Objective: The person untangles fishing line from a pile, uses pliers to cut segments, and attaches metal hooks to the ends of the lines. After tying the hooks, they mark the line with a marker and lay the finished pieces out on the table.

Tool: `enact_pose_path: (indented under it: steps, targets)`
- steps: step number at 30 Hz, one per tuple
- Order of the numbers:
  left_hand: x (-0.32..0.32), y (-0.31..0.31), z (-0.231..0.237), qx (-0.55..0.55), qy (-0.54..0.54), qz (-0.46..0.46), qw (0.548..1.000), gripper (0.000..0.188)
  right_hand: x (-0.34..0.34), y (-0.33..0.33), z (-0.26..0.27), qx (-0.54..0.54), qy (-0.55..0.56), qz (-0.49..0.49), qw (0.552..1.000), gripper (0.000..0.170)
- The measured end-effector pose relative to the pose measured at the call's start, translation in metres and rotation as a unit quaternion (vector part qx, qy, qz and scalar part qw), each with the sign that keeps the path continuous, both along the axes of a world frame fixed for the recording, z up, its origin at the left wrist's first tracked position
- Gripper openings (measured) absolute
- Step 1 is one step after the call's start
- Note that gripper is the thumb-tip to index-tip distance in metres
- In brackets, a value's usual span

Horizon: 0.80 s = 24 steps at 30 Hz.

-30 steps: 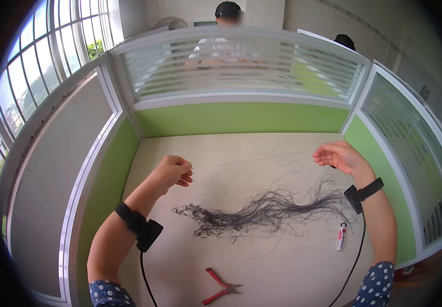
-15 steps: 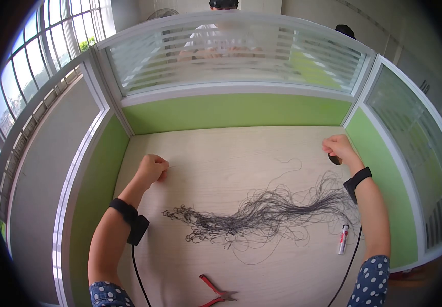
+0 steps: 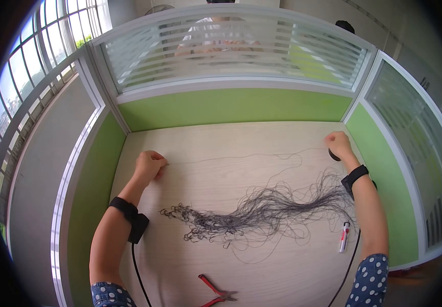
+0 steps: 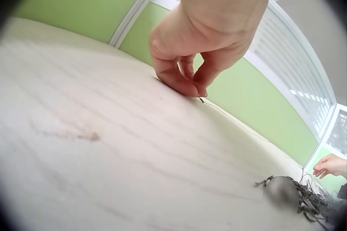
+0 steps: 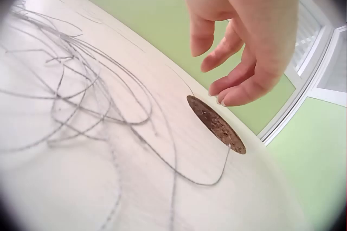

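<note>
My left hand (image 3: 149,165), at the table's far left, pinches the small dark tip (image 4: 201,100) of a thin line between thumb and fingers. The thin line (image 3: 251,155) runs slackly across the table toward the right hand. My right hand (image 3: 339,145) is over the far right corner, beside a dark round hole (image 4: 282,190) (image 5: 217,125) in the tabletop. In the right wrist view its fingers hang loosely bent, with nothing visible between them. Nearer lies a bundle of dark lines (image 3: 282,207), its hooked ends (image 3: 192,220) to the left.
Red-handled pliers (image 3: 220,295) lie at the table's front. A small white and red tube (image 3: 343,238) with a dark cap lies by the right forearm. Green partitions (image 3: 231,110) with glass tops enclose the table; a person sits behind the far one.
The left hand has moved left with the line's tip. The right hand has shifted slightly right and away. The line, nearly straight between the hands before, is now slack. The head view has tilted down.
</note>
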State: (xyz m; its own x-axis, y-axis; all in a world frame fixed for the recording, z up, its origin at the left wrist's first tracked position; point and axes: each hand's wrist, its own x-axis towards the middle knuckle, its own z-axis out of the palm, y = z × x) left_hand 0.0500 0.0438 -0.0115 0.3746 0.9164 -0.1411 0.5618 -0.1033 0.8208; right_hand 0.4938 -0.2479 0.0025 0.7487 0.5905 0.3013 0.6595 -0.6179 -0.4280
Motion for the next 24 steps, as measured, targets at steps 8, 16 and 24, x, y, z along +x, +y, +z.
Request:
enact_pose_path:
  steps: [8,16,24]
  targets:
    - [-0.002,-0.001,-0.001,0.005,-0.017,0.001,1.000,0.014,-0.106,-0.002,0.042,-0.044,-0.108,0.275,0.954,0.013]
    - [-0.018,-0.009,0.003,-0.030,-0.085,0.011,0.996,0.021,-0.159,-0.026,0.013,-0.116,-0.096,0.418,0.896,0.031]
    - [-0.040,-0.062,0.055,0.007,-0.081,-0.088,0.993,0.024,-0.189,-0.073,0.063,-0.279,0.058,0.282,0.916,0.033]
